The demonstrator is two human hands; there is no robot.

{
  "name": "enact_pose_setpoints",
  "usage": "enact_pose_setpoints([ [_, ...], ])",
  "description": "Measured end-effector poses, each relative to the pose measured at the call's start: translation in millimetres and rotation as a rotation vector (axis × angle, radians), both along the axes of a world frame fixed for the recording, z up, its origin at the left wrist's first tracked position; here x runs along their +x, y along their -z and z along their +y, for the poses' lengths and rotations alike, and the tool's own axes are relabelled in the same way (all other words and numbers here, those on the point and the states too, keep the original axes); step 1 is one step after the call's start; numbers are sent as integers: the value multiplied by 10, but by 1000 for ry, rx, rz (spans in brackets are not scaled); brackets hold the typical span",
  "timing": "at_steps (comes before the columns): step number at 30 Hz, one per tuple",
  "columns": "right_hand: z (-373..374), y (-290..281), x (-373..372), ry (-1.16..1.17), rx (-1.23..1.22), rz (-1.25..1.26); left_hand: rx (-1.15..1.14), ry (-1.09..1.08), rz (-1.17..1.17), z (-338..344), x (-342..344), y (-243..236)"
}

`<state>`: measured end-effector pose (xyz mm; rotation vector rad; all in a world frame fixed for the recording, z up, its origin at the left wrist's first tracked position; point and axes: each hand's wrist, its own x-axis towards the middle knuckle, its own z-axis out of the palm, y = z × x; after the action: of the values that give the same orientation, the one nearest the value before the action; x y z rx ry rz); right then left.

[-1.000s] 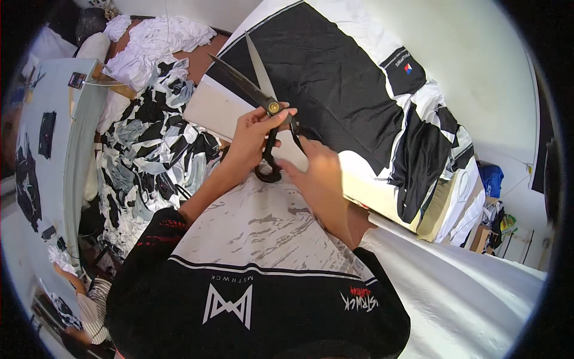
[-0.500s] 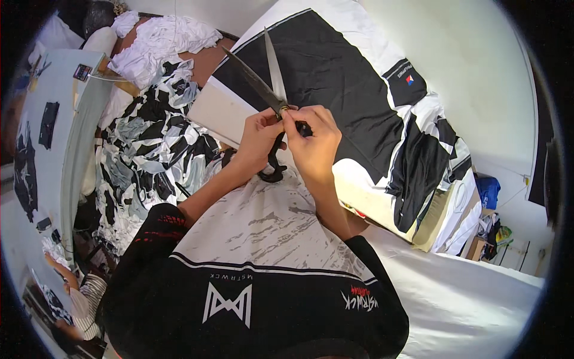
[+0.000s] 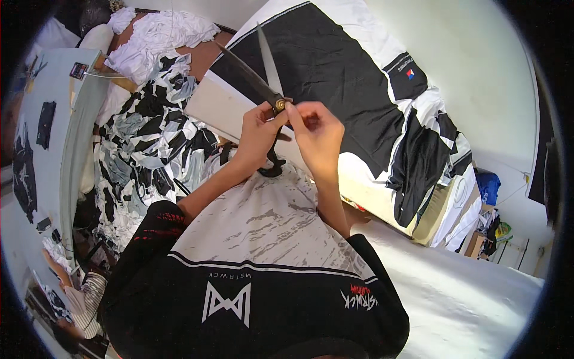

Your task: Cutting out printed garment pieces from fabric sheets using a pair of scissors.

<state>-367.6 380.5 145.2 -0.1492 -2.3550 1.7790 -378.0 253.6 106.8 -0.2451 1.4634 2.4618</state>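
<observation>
I hold a pair of large dark-handled scissors (image 3: 269, 64) up in front of my chest, blades spread apart and tips pointing away. My left hand (image 3: 257, 137) grips them just below the brass-coloured pivot screw (image 3: 279, 104). The fingers of my right hand (image 3: 321, 140) are bent, with the thumb tip pressed beside that screw. Whether the right fingers pinch a part of the scissors is hard to see. One dark handle loop (image 3: 272, 169) hangs below my left hand. Beyond the scissors, black fabric panels (image 3: 335, 78) lie spread on the table.
White fabric (image 3: 371, 30) lies under the black panels. A big heap of black, white and grey scraps (image 3: 155, 143) is at left, with a white cloth pile (image 3: 167, 42) behind. A pale table (image 3: 42, 161) stands far left. Another person's striped sleeve (image 3: 92, 299) shows lower left.
The scissors have turned slightly, so the brass pivot screw now shows plainly. My right fingers have shifted around the pivot and come away from the handle. The view has moved a little.
</observation>
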Motion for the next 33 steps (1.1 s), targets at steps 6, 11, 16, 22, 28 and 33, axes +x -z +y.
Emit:
enact_pose_setpoints([
  [6, -44, 59, 521, -98, 315, 36, 136, -49, -68, -103, -130, 126],
  [11, -25, 157, 485, -107, 586, 229, 245, -128, -98, -151, -190, 101],
  [16, -12, 281, 355, -126, 525, 106, 257, -170, 16, -73, -215, 116],
  [22, 107, 576, 281, -109, 129, -35, 56, 96, -150, -5, -189, -36],
  [28, 616, 859, 555, -41, -69, -387, -595, 270, 382, -414, -898, 1185],
  [33, 942, 1231, 713, 137, -146, -449, -1725, 199, 781, -772, -691, 1820],
])
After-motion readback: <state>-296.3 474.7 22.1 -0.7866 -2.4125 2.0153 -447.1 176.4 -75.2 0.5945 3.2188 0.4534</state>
